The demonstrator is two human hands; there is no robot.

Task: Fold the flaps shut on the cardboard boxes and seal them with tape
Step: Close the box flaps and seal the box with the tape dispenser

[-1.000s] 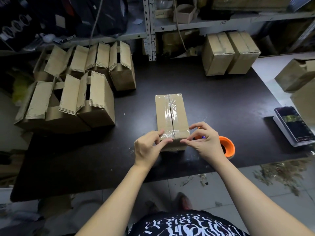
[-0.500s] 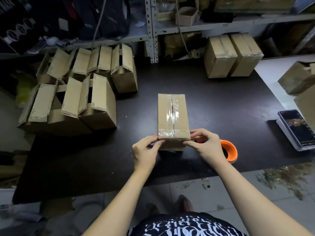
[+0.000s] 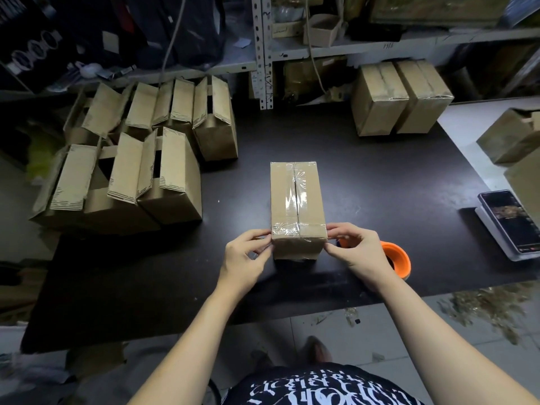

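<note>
Person stands at table (image 3: 365, 185) w/ box (image 3: 296, 200) in the middle, flaps shut, clear tape (image 3: 295, 194) along the top seam and across the near end. Left hand (image 3: 244, 258) pinches the box's near-left top corner, thumb + fingers pressing on the tape end there; right hand (image 3: 355, 249) does the same at the near-right corner. Both hands grip the box at its near end, one each side, box between them, resting on the table. Tape roll (image 3: 399, 258), orange, sits just behind and right of the right hand, partly hidden by it. Open boxes (image 3: 140, 159) w/ flaps up are well left of the grip; two sealed boxes (image 3: 400, 97) far right, beyond it. Phone (image 3: 508, 220) lies farther right of the roll.
</note>
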